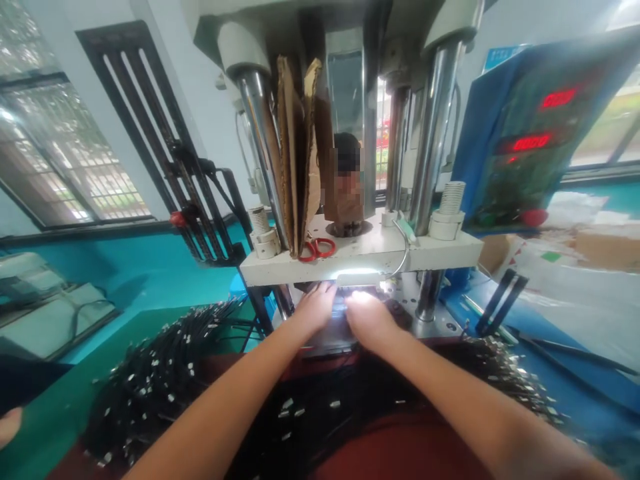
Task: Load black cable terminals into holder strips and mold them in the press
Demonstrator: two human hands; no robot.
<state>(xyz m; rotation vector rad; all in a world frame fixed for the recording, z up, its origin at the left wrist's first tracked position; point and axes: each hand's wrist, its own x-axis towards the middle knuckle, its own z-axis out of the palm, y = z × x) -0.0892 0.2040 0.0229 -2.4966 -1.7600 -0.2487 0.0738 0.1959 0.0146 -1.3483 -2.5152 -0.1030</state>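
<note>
Both hands reach under the white plate [360, 257] of a press with bright metal columns. My left hand [316, 308] is at the left of the lit metal work area [339, 312], its fingers stretched forward. Just to its right, my right hand [369, 319] is closed with its fingers curled down. Glare and the hand itself hide anything in its grip. Black cables [320, 403] with small silvery ends lie across my lap below the forearms.
Bundles of black cables [155, 367] lie on the green surface at left. Red-handled scissors [317, 249] and cardboard pieces [297, 160] rest on the press plate. A blue control box [520, 133] with red digits stands at right. Another person's hand [10, 425] shows at far left.
</note>
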